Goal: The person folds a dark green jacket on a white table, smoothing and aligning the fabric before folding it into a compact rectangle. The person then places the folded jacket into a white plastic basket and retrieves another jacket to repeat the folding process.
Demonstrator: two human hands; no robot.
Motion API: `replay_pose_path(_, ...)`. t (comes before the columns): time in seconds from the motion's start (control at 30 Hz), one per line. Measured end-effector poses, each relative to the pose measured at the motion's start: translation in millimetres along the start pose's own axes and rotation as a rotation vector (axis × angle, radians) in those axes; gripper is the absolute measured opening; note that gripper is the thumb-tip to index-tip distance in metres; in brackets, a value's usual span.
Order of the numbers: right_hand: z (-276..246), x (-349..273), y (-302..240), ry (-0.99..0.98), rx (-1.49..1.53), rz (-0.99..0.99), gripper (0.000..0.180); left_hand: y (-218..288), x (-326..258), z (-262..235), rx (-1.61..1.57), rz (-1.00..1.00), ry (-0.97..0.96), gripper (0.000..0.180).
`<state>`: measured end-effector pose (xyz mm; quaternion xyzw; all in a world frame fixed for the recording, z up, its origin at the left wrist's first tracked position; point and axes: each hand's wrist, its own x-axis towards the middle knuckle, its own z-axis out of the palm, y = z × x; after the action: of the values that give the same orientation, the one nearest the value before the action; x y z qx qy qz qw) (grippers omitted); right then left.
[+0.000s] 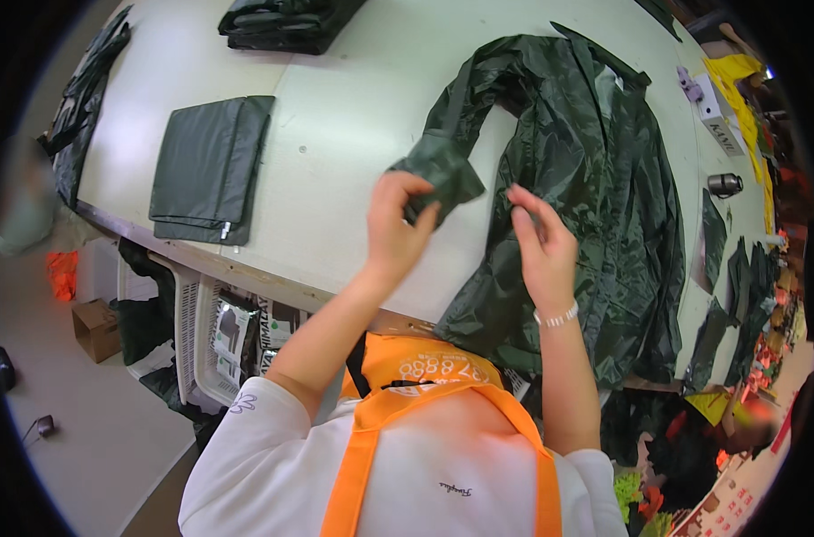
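A dark green rain jacket [586, 170] of thin shiny fabric lies spread on the white table, its front toward the right and one sleeve bent round to the left. My left hand [400, 222] is closed on the end of that sleeve [443, 174], lifting it a little off the tabletop. Beside the jacket's left edge, my right hand [543, 246] is held with thumb and forefinger drawn together. Whatever is between those fingertips, if anything, is too small to make out.
Left on the table [335, 98] lies a folded dark green garment [212, 166]; a folded stack [286, 22] sits at the back. White plastic baskets [187, 331] with packaged goods stand below the front edge. A white box [720, 116] and a dark flask [725, 185] are at right.
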<state>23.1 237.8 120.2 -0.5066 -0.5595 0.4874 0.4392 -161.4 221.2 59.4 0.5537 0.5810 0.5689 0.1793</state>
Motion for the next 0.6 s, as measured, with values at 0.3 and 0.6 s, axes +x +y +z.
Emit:
replay_pose_path(0.3,-24.9,-22.9,27.2,-0.217,0.136,0.351,0.034,23.3,-41.4,-2.6,-0.147,0.196,-0.214,0.037)
replay_pose_path(0.6,-35.0,-36.1,1.0,-0.146,-0.078,0.171,0.043,15.6,-1.6,20.5,-0.661,-0.489,-0.922,0.020)
